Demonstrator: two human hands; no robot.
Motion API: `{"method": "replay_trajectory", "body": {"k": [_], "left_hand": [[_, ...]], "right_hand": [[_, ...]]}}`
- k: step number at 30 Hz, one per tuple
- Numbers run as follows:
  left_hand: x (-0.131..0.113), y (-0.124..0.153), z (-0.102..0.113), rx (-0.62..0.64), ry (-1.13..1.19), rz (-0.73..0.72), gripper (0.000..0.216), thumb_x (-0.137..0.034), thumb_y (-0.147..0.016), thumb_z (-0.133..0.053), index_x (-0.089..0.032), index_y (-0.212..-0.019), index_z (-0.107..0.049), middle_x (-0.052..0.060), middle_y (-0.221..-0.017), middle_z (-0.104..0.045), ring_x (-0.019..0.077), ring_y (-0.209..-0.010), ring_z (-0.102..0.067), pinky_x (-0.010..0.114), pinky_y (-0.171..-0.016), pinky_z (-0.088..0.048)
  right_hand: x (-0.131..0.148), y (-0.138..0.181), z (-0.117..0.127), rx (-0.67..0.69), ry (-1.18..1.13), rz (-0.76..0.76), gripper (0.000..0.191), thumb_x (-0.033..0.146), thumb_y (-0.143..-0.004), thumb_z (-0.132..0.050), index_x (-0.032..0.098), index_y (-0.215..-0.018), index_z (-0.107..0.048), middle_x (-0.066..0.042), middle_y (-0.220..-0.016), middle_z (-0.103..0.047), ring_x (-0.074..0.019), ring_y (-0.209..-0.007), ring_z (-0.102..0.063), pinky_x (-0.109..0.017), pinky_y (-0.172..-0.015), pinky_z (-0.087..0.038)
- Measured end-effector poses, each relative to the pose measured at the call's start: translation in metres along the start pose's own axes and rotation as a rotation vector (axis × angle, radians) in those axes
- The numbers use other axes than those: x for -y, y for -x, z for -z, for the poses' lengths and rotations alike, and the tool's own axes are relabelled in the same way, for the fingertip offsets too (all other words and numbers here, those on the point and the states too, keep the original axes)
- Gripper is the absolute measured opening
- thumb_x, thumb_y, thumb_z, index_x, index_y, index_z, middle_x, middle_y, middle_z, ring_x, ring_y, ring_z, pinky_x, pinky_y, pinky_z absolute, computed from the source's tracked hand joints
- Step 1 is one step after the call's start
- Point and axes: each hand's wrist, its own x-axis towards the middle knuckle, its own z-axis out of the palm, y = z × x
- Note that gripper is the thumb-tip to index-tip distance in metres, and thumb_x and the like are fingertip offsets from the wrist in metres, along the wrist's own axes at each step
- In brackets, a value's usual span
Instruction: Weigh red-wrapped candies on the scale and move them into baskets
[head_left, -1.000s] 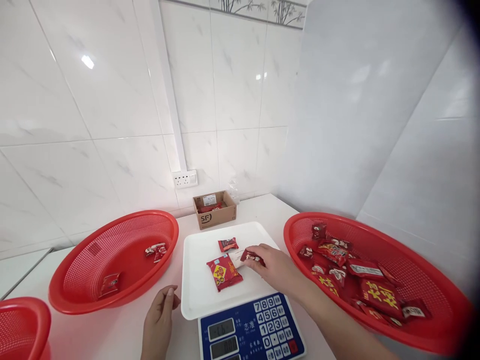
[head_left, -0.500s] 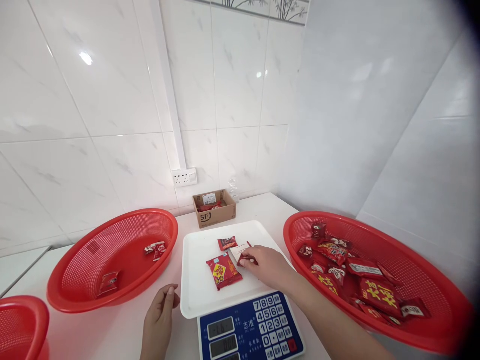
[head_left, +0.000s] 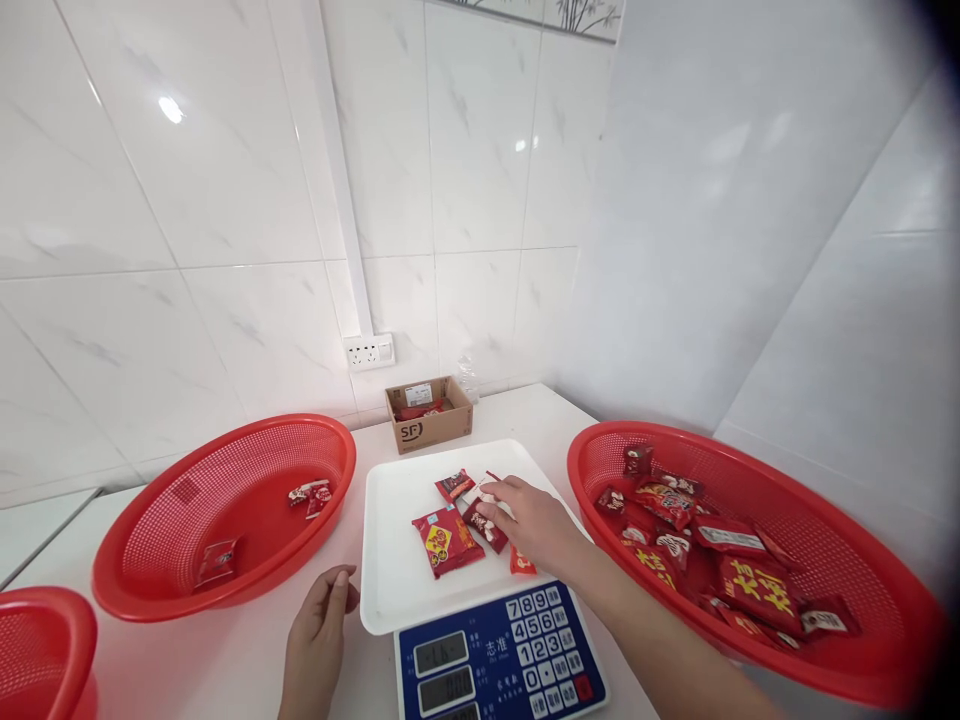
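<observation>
Marbled white tiles (head_left: pixel 465 170) behind, and on the white tray (head_left: pixel 394 530) of the digital scale (head_left: pixel 499 650), the right hand (head_left: pixel 534 520) is at a dark-red snack packet (head_left: pixel 490 538), right of a larger red packet (head_left: pixel 448 543); gripping or just touching, hard to tell. Left hand (head_left: pixel 319 620), loosely closed, near left of the tray.

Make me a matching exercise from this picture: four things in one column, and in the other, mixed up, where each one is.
1. Cardboard box
2. Right hand
3. Left hand
4. Keypad

A. Over the white tray, at the red packets
B. On the scale's blue panel
C. Behind the white tray, near the tiled wall
D. Beside the tray's near left corner

Pairs: 1-C, 2-A, 3-D, 4-B
</observation>
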Motion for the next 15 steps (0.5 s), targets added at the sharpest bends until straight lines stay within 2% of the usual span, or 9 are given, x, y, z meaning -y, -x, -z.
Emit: {"method": "replay_trajectory", "body": {"k": [5, 9, 12, 15], "left_hand": [[-0.002, 0.001, 0.0, 0.007, 0.001, -0.003, 0.054, -0.068, -0.067, -0.052, -0.02, -0.088, -0.063, 0.005, -0.078, -0.065, 0.0245, -0.079, -0.061, 0.035, -0.072, -0.049], [-0.002, 0.001, 0.0, 0.001, 0.005, -0.004, 0.054, -0.068, -0.067, -0.051, -0.019, -0.088, -0.063, 0.005, -0.077, -0.064, 0.0245, -0.077, -0.061, 0.035, -0.071, -0.049], [-0.003, 0.002, 0.0, 0.002, 0.002, -0.005, 0.054, -0.068, -0.067, -0.051, -0.019, -0.087, -0.062, 0.005, -0.076, -0.064, 0.0242, -0.076, -0.061, 0.035, -0.071, -0.049], [-0.005, 0.003, 0.0, 0.009, -0.006, -0.001, 0.053, -0.068, -0.067, -0.051, -0.02, -0.087, -0.061, 0.005, -0.077, -0.064, 0.0239, -0.077, -0.061, 0.034, -0.071, -0.049]], "right_hand": [[-0.009, 0.0, 0.002, -0.006, 0.001, -0.048, 0.039, 0.043, -0.086, -0.04, 0.024, -0.116, -0.058, -0.007, -0.117, -0.06, -0.0238, -0.095, -0.059, -0.034, -0.078, -0.042], [-0.014, 0.011, 0.007, 0.057, -0.041, -0.054, 0.042, 0.043, -0.082, -0.048, 0.025, -0.119, -0.056, -0.006, -0.116, -0.06, -0.0203, -0.087, -0.061, -0.031, -0.075, -0.044], [-0.015, 0.021, 0.01, 0.14, -0.09, -0.045, 0.048, 0.036, -0.074, -0.057, 0.025, -0.121, -0.055, -0.006, -0.12, -0.058, -0.0226, -0.101, -0.057, -0.031, -0.082, -0.043], [-0.015, 0.027, 0.01, 0.163, -0.127, -0.05, 0.053, 0.031, -0.071, -0.059, 0.023, -0.123, -0.053, -0.007, -0.122, -0.055, -0.0243, -0.111, -0.051, -0.032, -0.089, -0.039]]}}
